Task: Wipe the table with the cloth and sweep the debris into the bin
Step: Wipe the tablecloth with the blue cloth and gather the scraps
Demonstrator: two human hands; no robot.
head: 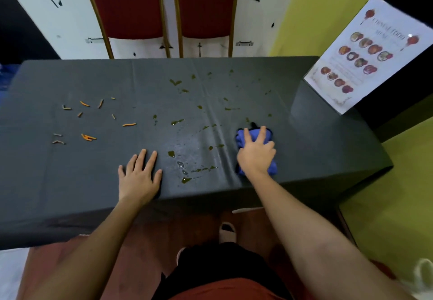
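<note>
A table under a dark grey cloth cover [93,177] fills the middle of the view. My right hand [256,153] presses down on a bunched blue cloth [241,138] near the front right of the table. My left hand [139,175] lies flat on the cover near the front edge, fingers apart, holding nothing. Greenish-brown liquid splatters [185,179] dot the centre and right of the table. Several orange and pale food scraps [87,137] lie scattered at the left. No bin is clearly visible.
Two red chairs with gold frames [206,6] stand behind the table against a white wall. A laminated menu sheet [365,56] leans at the table's right end. My feet in pale sandals [227,230] are below the front edge.
</note>
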